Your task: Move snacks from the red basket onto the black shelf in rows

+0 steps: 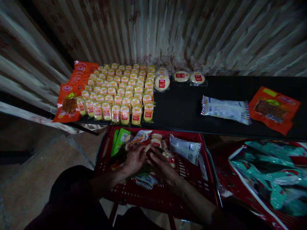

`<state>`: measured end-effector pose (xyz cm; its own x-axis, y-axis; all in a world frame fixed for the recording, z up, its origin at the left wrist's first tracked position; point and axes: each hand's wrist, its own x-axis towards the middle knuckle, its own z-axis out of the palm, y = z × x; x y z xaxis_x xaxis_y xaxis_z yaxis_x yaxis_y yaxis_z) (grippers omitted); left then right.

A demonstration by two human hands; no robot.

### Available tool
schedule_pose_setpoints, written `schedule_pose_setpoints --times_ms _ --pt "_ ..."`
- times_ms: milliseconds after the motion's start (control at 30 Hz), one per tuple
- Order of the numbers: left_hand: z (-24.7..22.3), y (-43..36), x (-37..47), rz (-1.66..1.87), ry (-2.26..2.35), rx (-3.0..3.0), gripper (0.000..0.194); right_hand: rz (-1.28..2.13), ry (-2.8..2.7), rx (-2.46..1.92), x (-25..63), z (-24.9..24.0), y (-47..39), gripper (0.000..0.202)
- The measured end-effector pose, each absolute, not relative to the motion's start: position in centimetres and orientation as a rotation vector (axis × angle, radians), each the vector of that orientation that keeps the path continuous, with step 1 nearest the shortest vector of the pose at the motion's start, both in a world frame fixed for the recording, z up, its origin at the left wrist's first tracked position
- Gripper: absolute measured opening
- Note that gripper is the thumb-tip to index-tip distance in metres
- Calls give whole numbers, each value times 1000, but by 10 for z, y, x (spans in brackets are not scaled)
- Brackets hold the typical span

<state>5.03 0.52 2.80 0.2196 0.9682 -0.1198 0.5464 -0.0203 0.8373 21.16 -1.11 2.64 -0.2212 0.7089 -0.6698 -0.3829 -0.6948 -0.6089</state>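
Note:
Both of my hands are inside a red plastic shopping basket point(192, 191) full of packaged snacks. My left hand point(134, 160) is closed, with a pale round wrapped cracker point(148, 148) seen nearly edge-on at its fingertips. Right beside it, my right hand point(164, 165) has its fingers bent inward; what they grip is hidden in the dark. Around the hands lie more round wrapped crackers point(156, 136), green packets point(120, 142), and a white-and-blue snack bag point(185, 148) with striped ends.
On the black shelf point(177, 111), rows of small yellow wrapped cakes point(124, 113) stand beside orange packets point(68, 102). Round crackers point(181, 76), a white-blue bag point(225, 109) and an orange packet point(274, 108) lie farther right. A bag of teal packets point(275, 172) stands right of the basket.

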Motion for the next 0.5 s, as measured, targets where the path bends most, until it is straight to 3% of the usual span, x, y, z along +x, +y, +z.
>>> schedule_pose_setpoints --times_ms 300,500 --pt "20 -11 52 739 1148 1786 38 1936 -253 -1327 210 11 -12 26" --pt "15 -4 49 733 1391 1555 38 1901 -346 -1360 209 11 -8 32"
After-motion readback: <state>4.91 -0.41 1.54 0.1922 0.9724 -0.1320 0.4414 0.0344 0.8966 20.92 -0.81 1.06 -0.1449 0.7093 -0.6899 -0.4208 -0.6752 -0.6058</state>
